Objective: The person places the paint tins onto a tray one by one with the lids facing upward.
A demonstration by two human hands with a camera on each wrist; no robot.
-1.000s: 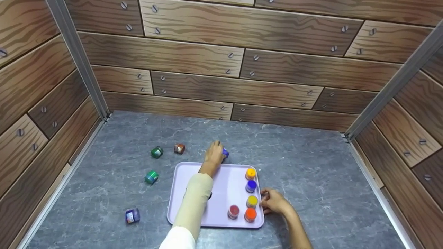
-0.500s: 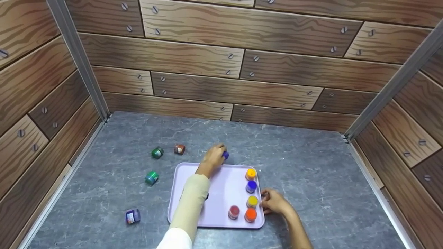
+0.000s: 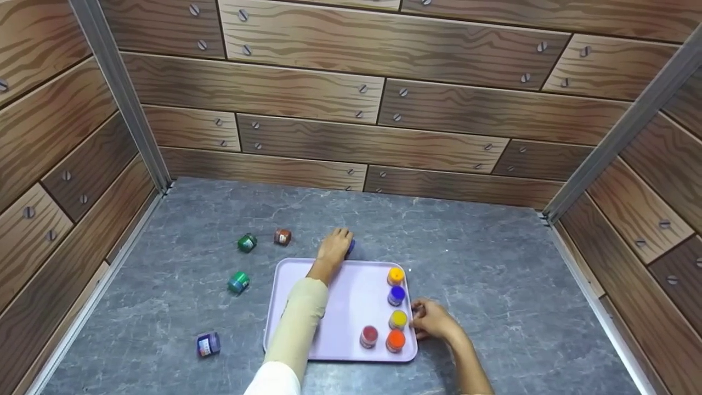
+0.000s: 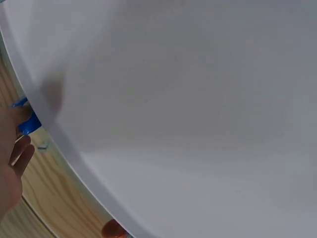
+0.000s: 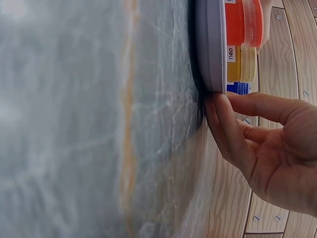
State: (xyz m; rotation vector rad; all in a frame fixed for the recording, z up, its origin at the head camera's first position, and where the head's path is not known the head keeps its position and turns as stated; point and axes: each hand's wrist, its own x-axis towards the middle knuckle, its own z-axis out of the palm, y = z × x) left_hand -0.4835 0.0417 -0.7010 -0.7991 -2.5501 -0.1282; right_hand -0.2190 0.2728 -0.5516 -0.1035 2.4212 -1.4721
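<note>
In the head view, the left hand is gripping a blue-capped paint jar just beyond the far edge of a lilac tray; whether the jar is touching the bench is hard to tell. The right hand is holding the tray's right edge. Five upright jars are standing in the tray: orange-yellow jar, blue jar, yellow jar and red-orange jar along the right side, with a dark red jar beside the last. Left of the tray, a brown jar, dark green jar, green jar and purple jar are lying on the bench.

In the left wrist view, the fingers are closing around something blue, partly hidden by the tray rim.

In the right wrist view, the fingers are pinching the tray rim.
</note>
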